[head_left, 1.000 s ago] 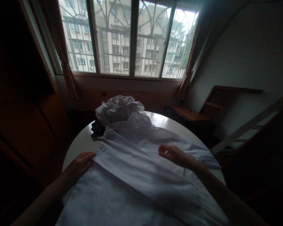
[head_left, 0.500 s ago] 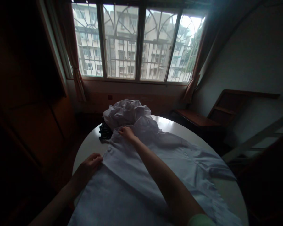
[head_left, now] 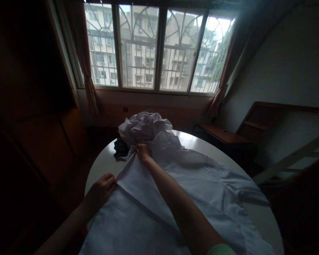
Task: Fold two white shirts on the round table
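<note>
A white garment (head_left: 138, 209), which looks like a shirt or coat, lies spread over a round white table (head_left: 98, 170). My left hand (head_left: 106, 185) pinches its left edge near the table's left side. Farther up the same edge, my right hand (head_left: 143, 152) is closed on the cloth, with the forearm crossing over the garment. The edge runs taut between both hands, and a crease slants down and right from my left hand. Beyond my right hand sits a bunched heap of white cloth (head_left: 143, 124); whether it joins the spread garment I cannot tell.
A crumpled black item (head_left: 120, 148) lies on the table beside the heap. Past the table are a barred window (head_left: 140, 49) and tied curtains (head_left: 88, 88). Dark wooden cabinets (head_left: 42, 141) stand left. At the right are a brown wooden chair (head_left: 223, 132) and pale slanted rails (head_left: 292, 159).
My right hand has turned slightly and tugged the upper edge, so the cloth between my hands is straighter and tighter. My left hand keeps its pinch. The view has shifted a little.
</note>
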The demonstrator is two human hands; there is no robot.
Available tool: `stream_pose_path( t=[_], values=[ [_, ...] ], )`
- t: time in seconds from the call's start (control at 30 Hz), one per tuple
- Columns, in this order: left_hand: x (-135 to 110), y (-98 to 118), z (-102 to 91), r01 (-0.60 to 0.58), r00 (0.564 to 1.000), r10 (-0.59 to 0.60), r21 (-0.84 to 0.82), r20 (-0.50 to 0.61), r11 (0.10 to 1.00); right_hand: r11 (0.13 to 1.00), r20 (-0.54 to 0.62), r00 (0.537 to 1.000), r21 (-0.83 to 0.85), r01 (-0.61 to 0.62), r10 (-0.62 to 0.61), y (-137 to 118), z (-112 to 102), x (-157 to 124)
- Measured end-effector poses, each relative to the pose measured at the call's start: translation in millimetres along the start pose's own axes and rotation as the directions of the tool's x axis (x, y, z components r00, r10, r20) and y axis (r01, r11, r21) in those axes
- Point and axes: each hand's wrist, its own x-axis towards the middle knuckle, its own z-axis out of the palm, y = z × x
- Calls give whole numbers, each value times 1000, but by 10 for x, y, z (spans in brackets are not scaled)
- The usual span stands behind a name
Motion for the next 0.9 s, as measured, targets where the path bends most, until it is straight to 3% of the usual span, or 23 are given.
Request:
stream_pose_path(
  t=[0.27, 0.53, 0.63, 0.8, 0.9],
  values=[
    [89, 2, 24, 148, 989, -146, -72, 27, 986, 980, 19, 999, 196, -35, 32, -13, 63, 37],
    [51, -5, -8, 72, 993, -58, -131, 103, 989, 899, 104, 993, 437, 10, -62, -13, 168, 109],
    [47, 3, -24, 98, 992, -87, -127, 90, 987, 869, 109, 991, 495, 13, -76, 41, 168, 103],
    [97, -77, -12, 198, 980, -194, -122, 43, 973, 838, 105, 987, 544, 44, -120, 132, 46, 40],
    [164, -181, 6, 261, 965, -261, -108, 16, 959, 859, 125, 989, 512, 3, -79, 253, -123, -94]
  ],
)
